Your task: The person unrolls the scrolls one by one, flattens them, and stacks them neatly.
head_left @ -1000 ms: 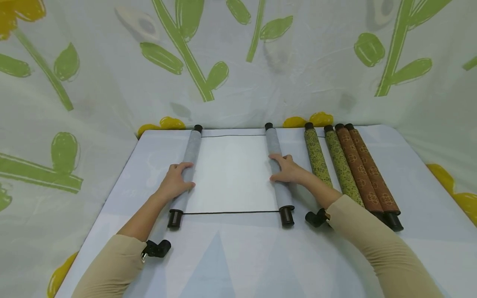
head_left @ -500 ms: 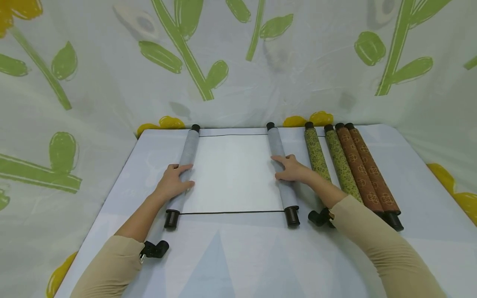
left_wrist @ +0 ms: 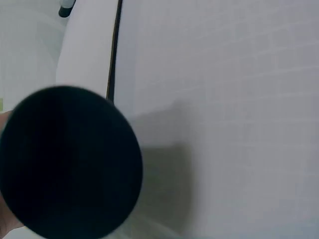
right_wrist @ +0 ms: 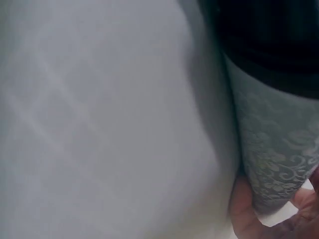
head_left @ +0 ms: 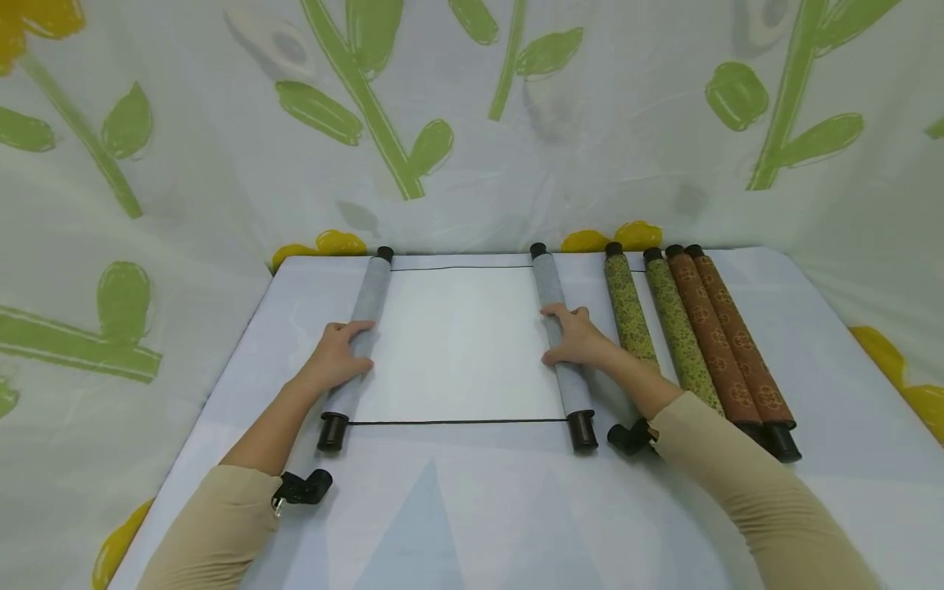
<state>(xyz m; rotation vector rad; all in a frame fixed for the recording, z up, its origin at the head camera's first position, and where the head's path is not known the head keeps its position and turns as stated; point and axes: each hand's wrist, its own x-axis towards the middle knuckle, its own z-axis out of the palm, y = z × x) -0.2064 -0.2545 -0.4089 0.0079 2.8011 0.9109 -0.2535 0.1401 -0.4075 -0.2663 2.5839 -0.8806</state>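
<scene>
Between L grip [head_left: 338, 356] & R grip [head_left: 578, 340], white sheet [head_left: 453, 344] is lying unrolled; L grip's holding L roller [head_left: 372, 291], R grip R roller [head_left: 548, 283], prob. stopping curl-back. Right of R grip, green rollers [head_left: 630, 307] & brown rollers [head_left: 706, 328] are resting, prob. for space.

Pale table [head_left: 479, 508] — grey scroll [head_left: 457, 344], patterned scrolls [head_left: 710, 338]

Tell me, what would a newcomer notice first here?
Probably the white sheet, central in the head view, open between two grey rollers, the left hand holding one and the right hand the other. To its right lie two green rollers and two brown rollers. Behind, big green leaves dot the pale backdrop.
</scene>
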